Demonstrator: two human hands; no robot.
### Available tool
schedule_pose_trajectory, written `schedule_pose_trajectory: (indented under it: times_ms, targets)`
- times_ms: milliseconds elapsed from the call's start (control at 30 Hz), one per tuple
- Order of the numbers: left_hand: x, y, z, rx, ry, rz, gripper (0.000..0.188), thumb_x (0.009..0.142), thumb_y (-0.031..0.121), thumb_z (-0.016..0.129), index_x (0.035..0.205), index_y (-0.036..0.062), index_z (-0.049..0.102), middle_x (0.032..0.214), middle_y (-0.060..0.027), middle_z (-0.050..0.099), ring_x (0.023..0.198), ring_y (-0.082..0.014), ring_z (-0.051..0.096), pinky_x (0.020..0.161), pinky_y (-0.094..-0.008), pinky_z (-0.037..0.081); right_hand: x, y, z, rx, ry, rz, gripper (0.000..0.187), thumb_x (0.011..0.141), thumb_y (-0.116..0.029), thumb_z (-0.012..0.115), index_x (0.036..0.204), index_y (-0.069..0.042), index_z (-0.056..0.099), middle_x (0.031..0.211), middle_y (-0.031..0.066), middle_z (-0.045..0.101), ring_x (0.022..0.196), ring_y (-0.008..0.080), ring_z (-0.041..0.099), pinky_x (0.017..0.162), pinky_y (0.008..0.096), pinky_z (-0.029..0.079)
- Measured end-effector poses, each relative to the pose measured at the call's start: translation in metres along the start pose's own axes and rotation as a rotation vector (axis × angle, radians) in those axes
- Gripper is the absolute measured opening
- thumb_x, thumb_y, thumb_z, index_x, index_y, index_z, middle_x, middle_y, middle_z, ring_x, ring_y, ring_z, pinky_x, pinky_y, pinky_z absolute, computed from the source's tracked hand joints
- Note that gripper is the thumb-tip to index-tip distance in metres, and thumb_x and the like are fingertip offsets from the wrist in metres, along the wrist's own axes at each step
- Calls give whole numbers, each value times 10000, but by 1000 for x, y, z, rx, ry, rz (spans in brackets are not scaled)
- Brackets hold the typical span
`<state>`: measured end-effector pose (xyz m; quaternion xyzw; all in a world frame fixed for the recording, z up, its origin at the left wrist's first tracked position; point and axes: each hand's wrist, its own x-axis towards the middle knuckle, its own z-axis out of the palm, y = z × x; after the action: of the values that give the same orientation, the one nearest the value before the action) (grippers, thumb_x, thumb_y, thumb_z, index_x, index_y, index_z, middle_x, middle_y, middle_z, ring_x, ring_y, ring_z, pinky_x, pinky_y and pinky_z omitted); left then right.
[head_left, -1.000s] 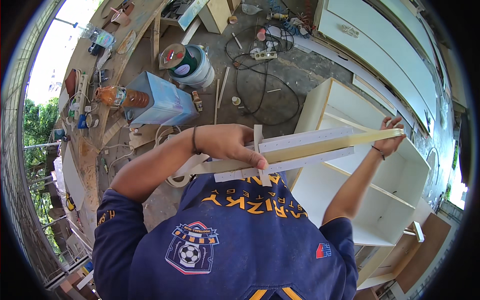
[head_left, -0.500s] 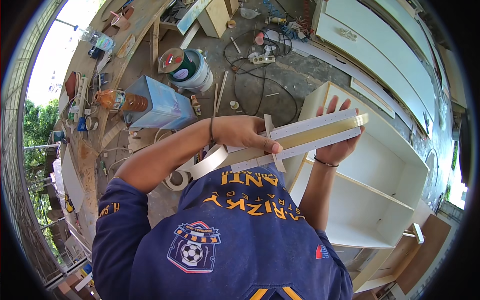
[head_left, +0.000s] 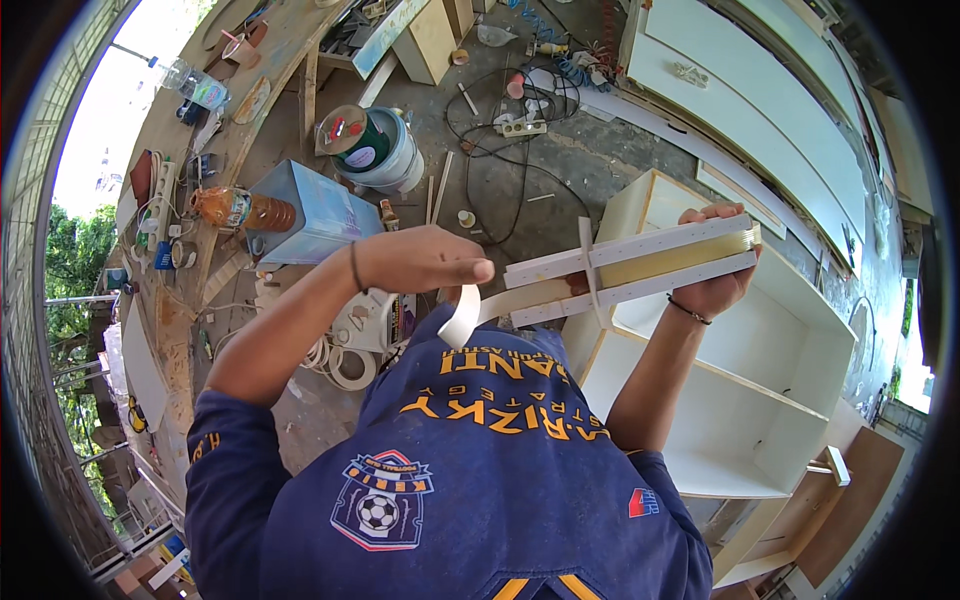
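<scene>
My right hand [head_left: 722,285] is wrapped round the far end of a narrow white holder made of two parallel strips [head_left: 640,285], with yellowish layers between them. A thin flat stick [head_left: 588,262] lies crosswise over the holder. Out of its near end comes a pale edge-banding strip [head_left: 461,322], which curls in front of my shirt. My left hand [head_left: 425,260] is closed at the strip's upper edge, thumb pointing right; its fingertips are partly hidden. The holder is tilted, its right end higher, above the corner of a white cabinet.
A white open cabinet [head_left: 700,400] lies on the right. Behind my left arm stand a blue square tin [head_left: 315,212], a paint bucket [head_left: 398,160] and a bottle of orange-brown liquid [head_left: 245,208] on the workbench. Black cable [head_left: 520,180] is tangled on the floor. Rolls of tape [head_left: 350,368] lie below.
My left hand has let go of the holder and moved left, to the strip. My right hand, formerly spread under the holder, now grips its end, and the holder has shifted right.
</scene>
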<state>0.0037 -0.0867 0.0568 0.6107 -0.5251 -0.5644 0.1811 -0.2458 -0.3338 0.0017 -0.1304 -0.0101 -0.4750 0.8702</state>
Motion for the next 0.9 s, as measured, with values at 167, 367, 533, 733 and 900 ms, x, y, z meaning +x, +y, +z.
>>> schedule_pose_trajectory:
  times_ms: [167, 367, 533, 733, 900]
  targets:
    - [-51, 38, -6, 381, 503, 324, 465, 776, 502, 639, 773, 39, 592, 781, -72, 580, 760, -264, 586, 709, -363, 428, 8, -8, -4, -14, -10, -31, 461, 855, -386, 555, 1138, -25, 516, 1083, 66, 556, 973, 177, 499, 803, 383, 361]
    - [-110, 21, 38, 735, 654, 13, 422, 763, 447, 671, 787, 33, 592, 720, -80, 524, 727, -271, 522, 727, -383, 389, 16, -20, -6, 43, -28, -14, 467, 824, -300, 605, 1157, 3, 478, 1062, 92, 539, 1008, 197, 501, 837, 388, 359]
    - [-97, -28, 46, -213, 242, -506, 449, 897, 418, 534, 953, -21, 604, 921, -147, 620, 862, -221, 606, 734, -324, 459, 17, -11, 4, 55, -11, 40, 421, 873, -374, 530, 1104, -23, 560, 1072, 63, 579, 1004, 192, 505, 842, 402, 368]
    - [32, 15, 47, -376, 373, 236, 677, 798, 543, 628, 1134, -40, 557, 1033, -146, 614, 967, -213, 585, 843, -277, 442, 13, 8, 23, 117, -67, 115, 419, 870, -382, 535, 1124, -50, 565, 1089, 46, 577, 1036, 182, 493, 868, 405, 372]
    - [64, 58, 26, -401, -33, 141, 729, 776, 552, 658, 1179, -41, 522, 1055, -117, 602, 999, -161, 554, 875, -287, 432, 6, -2, 23, 143, -114, 34, 388, 865, -375, 548, 1095, -66, 591, 1120, 40, 561, 1045, 170, 494, 864, 397, 369]
